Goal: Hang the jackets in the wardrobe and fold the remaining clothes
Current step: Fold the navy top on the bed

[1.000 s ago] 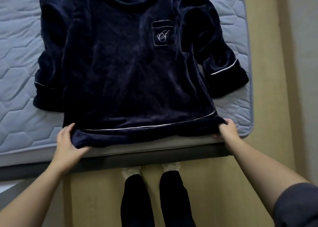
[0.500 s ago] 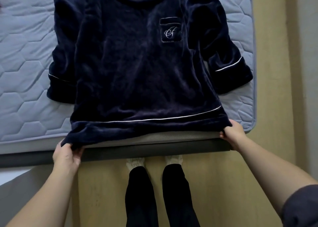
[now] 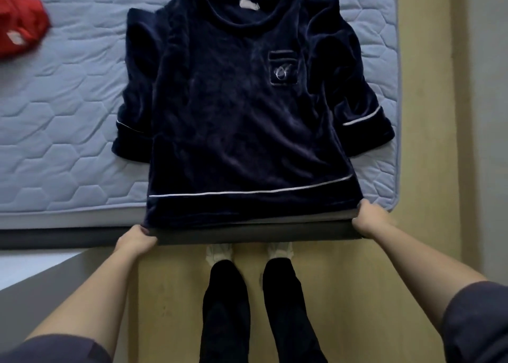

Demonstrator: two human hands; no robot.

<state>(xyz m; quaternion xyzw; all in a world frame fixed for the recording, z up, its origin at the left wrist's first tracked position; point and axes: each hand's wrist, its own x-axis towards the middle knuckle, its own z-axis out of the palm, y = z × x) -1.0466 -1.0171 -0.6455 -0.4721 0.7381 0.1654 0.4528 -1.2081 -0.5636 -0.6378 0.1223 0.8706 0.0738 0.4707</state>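
We see a dark navy top [image 3: 242, 131] with thin white piping across its near hem and on both cuffs, and a pale embroidered monogram on its chest pocket [image 3: 284, 71]. The mattress [image 3: 68, 131] is pale grey-blue, quilted in hexagons. At far left, a red garment [image 3: 19, 30] carries a white patch. The floor [image 3: 357, 280] is yellowish tan; our socks [image 3: 220, 254] are white, our trousers [image 3: 225, 307] black.

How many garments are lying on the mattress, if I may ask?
2: the navy top spread at the near edge, and a red garment far left, cut off; others may lie unseen.
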